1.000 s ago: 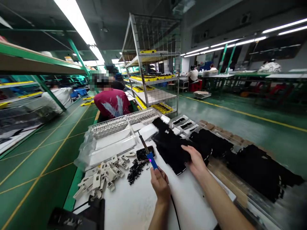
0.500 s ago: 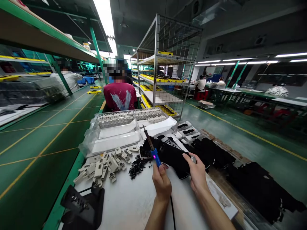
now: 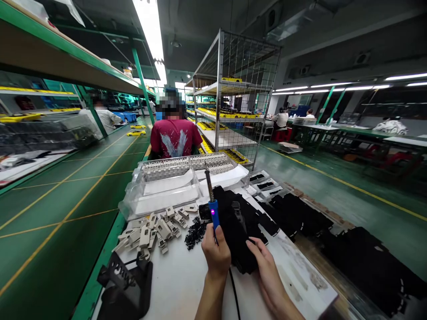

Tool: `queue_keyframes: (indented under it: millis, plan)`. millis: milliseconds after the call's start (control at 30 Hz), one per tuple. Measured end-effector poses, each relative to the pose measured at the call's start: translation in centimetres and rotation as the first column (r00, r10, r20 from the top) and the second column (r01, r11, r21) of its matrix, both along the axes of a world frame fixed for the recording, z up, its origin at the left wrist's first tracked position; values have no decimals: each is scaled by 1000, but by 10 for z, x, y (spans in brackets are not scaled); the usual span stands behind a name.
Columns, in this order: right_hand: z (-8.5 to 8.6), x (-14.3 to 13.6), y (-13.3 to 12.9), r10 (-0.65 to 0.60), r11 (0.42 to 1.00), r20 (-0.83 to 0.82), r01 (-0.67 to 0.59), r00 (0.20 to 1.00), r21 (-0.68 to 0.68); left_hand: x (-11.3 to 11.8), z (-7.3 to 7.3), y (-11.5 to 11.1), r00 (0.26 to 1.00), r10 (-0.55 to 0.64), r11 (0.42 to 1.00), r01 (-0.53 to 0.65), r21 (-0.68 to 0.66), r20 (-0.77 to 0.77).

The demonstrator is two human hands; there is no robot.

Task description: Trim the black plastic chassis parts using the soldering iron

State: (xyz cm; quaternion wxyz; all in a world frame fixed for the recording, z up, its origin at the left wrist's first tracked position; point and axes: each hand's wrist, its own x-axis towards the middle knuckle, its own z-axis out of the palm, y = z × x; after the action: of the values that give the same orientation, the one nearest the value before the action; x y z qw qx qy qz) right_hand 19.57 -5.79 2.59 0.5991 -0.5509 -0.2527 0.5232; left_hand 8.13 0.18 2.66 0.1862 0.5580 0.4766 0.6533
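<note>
My left hand [image 3: 216,251] is closed around the blue handle of a soldering iron [image 3: 213,211], its tip pointing up and a small purple light glowing on the handle. My right hand [image 3: 265,262] grips the near right edge of a black moulded panel [image 3: 235,231], which lies tilted beside the iron; the thumb is partly hidden. A small pile of black bits [image 3: 195,233] sits left of the panel. Farther left lie several loose beige plastic parts [image 3: 163,229]. A black soldering iron stand [image 3: 128,284] rests at the table's near left corner.
Clear plastic trays [image 3: 167,186] with white sheets and rows of beige parts stand at the back of the white table [image 3: 180,284]. More black panels [image 3: 360,258] lie along the right. A person in a red shirt [image 3: 175,138] sits ahead, beside a wire rack [image 3: 218,98].
My right hand has moved nearer and slightly left, turning the black panel so that its end points toward me. The soldering iron now stands more upright in my left hand.
</note>
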Motion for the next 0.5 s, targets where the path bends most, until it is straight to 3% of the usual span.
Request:
queue_keyframes:
  millis: [300,433,500]
  plan:
    - [-23,16,-15,-140,990,377,140,916,26,4,-1,-2,996,92,996,-92,-19,12]
    - [-22,23,-19,-125,992,584,103,802,71,5,0,-3,999,31,999,-31,-10,19]
    - [-23,22,-18,-91,996,609,66,788,64,8,2,-5,1000,-14,1000,14,0,12]
